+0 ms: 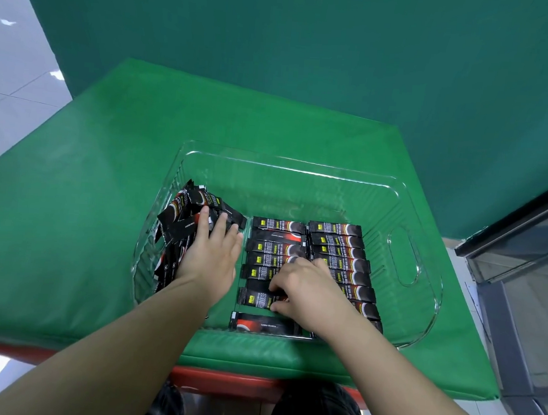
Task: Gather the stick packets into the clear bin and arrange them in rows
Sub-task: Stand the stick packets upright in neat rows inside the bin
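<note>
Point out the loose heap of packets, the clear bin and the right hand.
loose heap of packets [184,220], head view, its top.
clear bin [403,258], head view, right handle wall.
right hand [306,287], head view, its back.

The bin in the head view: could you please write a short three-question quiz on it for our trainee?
1. True or false: the right hand pinches a packet in the middle row.
2. Where does the loose pile lie in the bin? A) left end B) right end C) outside it
3. What does the left hand rest on?

Key: 1 true; 2 A; 3 the pile, with fingers straight.
</note>
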`<state>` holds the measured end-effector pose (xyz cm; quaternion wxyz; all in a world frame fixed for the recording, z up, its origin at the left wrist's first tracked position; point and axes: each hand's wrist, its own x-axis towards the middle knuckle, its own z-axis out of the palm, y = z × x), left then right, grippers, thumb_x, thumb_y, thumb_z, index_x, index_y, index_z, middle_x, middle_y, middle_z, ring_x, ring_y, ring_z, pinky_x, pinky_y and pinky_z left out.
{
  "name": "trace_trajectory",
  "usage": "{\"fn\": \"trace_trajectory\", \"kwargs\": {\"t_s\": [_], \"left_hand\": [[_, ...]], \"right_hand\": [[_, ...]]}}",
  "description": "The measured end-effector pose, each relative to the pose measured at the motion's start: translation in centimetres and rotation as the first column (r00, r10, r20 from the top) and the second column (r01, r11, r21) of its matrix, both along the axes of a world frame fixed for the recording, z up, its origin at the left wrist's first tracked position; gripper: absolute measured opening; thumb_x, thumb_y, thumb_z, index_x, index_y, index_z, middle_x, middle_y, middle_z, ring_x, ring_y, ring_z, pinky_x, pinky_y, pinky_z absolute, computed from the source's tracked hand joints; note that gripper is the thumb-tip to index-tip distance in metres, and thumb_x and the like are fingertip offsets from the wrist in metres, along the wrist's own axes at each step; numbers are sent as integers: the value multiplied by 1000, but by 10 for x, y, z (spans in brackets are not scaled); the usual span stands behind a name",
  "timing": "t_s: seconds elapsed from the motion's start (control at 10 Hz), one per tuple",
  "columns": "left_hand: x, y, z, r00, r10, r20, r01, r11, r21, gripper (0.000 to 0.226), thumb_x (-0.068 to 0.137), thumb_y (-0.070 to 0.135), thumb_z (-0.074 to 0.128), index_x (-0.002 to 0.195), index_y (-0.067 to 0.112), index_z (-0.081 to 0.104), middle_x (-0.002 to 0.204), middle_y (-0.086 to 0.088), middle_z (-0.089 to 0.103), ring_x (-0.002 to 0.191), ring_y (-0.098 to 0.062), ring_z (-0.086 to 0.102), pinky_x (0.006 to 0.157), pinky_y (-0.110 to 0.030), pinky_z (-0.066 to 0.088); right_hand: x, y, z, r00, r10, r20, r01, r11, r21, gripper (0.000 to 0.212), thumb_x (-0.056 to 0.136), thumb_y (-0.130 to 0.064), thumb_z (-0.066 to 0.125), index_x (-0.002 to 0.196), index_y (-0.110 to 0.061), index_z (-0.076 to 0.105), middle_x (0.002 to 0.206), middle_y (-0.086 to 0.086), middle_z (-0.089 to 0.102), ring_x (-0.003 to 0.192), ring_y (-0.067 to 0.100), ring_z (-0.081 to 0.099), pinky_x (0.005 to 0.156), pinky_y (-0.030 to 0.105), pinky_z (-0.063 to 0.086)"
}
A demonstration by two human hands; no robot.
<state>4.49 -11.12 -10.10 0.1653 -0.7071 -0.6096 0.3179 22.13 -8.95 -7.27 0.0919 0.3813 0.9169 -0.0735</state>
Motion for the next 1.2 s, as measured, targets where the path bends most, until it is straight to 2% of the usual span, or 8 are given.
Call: {"fn": "trace_trajectory", "kwargs": {"t_s": [0.2, 0.3, 0.4, 0.5, 0.7, 1.0, 1.2], "left_hand": [[0, 1, -2, 1000, 4, -4, -4, 1000, 1, 63, 103, 42, 6, 152, 6, -9, 161, -16, -7, 147, -42, -6, 106, -72, -9], [0, 1, -2, 1000, 6, -4, -6, 1000, 2, 63, 103, 41, 6, 152, 6, -9, 161, -16, -6, 147, -42, -7, 106, -72, -10], [0, 1, -1, 1000, 9, 2, -9, 1000, 0, 62, 103, 41, 6, 152, 7, -9, 161, -16, -6, 147, -42, -6, 106, -71, -10], [1, 0, -1, 1000, 14, 10, -14, 1000, 2, 62, 103, 41, 7, 152, 7, -9, 161, -16, -6, 147, -42, -7, 107, -70, -9], [1, 0, 0, 1000, 13, 9, -13, 1000, 0, 62, 103, 41, 7, 153, 7, -8, 162, -15, -6, 147, -42, -6, 107, -71, -8], [2, 0, 1, 1000, 17, 16, -17, 1000, -3, 62, 103, 41, 8, 153, 7, -7, 162, -15, -5, 147, -41, -5, 108, -71, -7], [2, -1, 2, 1000, 13, 14, -13, 1000, -8, 62, 104, 40, 8, 153, 7, -8, 162, -15, -6, 147, -41, -6, 108, -70, -7]], "right_hand": [[-1, -2, -3, 1000, 30, 0, -30, 1000, 7, 38, 87, -38, 61, 123, -27, 59, 118, -5, 58, 113, 19, 45, 92, 36, 26], [1, -2, -2, 999, 12, -41, -12, 1000, 12, 33, 90, -40, 57, 119, -26, 62, 117, -5, 59, 113, 18, 46, 91, 35, 28], [1, 4, -1, 999, -38, -34, 40, 998, 53, 26, 94, -34, 53, 113, -21, 65, 114, -1, 62, 112, 21, 47, 88, 34, 34], [-2, 9, -2, 998, -49, 40, 46, 996, 80, 25, 93, -35, 56, 104, -16, 67, 106, 2, 64, 108, 23, 50, 86, 34, 36], [-10, 12, -2, 996, -3, 91, -2, 999, 54, 27, 90, -37, 59, 105, -16, 68, 107, 3, 65, 106, 24, 52, 87, 36, 38], [-10, 9, -3, 999, 49, 12, -49, 995, 91, 23, 91, -29, 57, 110, -19, 66, 110, -1, 63, 105, 23, 51, 83, 34, 36], [-5, 4, 2, 998, 28, -59, -26, 999, 25, 25, 92, -36, 55, 111, -21, 64, 112, -3, 63, 108, 21, 50, 88, 35, 37]]}}
